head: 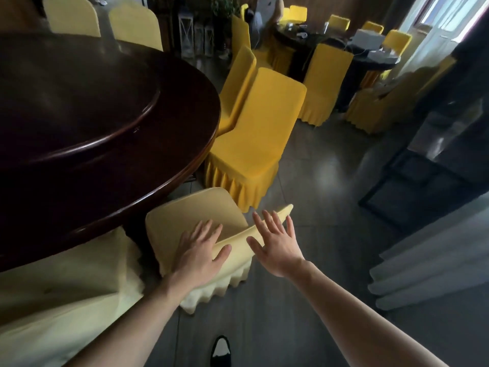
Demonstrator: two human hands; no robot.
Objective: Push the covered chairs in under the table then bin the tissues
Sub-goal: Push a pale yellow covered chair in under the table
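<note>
A pale yellow covered chair [185,213] stands at the edge of the dark round table [111,144], its seat partly under the rim. My left hand [198,250] lies flat on the top of its backrest, fingers spread. Beside it my right hand [275,245] is open against the same backrest edge, fingers apart, holding nothing. A brighter yellow covered chair [254,133] stands just beyond, close to the table, with another [238,83] behind it. No tissues are visible.
A pale covered chair [66,292] sits at lower left under the table. Two more stand at the far side [132,25]. A second table [344,49] with yellow chairs and a person is at the back. A dark cabinet [436,160] is at right. My shoe [221,350] shows below.
</note>
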